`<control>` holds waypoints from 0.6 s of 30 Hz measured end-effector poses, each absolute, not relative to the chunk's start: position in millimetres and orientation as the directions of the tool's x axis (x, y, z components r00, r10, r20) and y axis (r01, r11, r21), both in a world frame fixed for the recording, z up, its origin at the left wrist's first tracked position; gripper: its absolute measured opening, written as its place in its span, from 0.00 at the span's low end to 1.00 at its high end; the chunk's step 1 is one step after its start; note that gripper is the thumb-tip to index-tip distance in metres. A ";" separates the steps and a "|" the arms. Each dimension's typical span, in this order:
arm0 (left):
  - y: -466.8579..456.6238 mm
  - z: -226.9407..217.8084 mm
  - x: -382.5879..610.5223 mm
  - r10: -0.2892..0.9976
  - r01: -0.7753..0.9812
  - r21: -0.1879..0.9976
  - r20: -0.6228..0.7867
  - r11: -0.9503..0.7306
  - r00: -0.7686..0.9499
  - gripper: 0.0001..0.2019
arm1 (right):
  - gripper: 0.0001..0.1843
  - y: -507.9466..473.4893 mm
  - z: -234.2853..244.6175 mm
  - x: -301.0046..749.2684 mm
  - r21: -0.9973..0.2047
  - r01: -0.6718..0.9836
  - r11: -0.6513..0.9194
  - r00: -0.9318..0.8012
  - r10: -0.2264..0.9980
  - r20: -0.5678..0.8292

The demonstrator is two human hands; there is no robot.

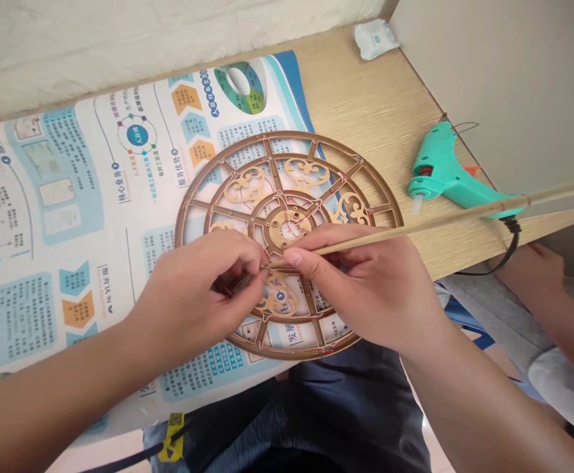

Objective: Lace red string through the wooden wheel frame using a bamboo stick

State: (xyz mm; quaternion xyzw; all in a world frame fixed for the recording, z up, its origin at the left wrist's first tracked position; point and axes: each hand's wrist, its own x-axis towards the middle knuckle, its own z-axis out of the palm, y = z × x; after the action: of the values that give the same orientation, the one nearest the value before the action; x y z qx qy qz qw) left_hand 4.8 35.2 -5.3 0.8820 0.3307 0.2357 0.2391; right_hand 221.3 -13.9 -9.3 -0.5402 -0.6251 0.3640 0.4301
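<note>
A round, gold-brown openwork frame [333,340] lies on a printed sheet, with scroll ornaments and thin reddish wires running along its spokes. Over its right part, my right hand [373,282] grips a long thin wooden stick [444,222] like a pen; the tip points left, near the hub. My left hand [210,282] is over the frame's left side, thumb and forefinger pinched together close to the stick's tip. What sits in that pinch is too small to make out.
A turquoise glue gun [457,171] with a black cord lies at the right on the wooden table [360,105]. A small white packet [375,39] is at the back. The printed sheet [119,230] covers the left side. Another person's hand [528,272] rests at far right.
</note>
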 end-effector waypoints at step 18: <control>37.8 -4.6 2.8 0.797 0.513 0.702 0.130 -0.494 0.590 0.20 | 0.11 -12.3 -11.8 224.9 -0.918 0.290 0.268 -0.152 0.961 0.233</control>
State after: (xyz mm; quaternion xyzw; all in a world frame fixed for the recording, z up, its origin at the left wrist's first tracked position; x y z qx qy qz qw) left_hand 2.8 37.8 -4.6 0.8342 0.3926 0.2262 0.3145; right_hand 224.9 -12.3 -11.8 -0.4742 -0.6596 0.3754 0.4463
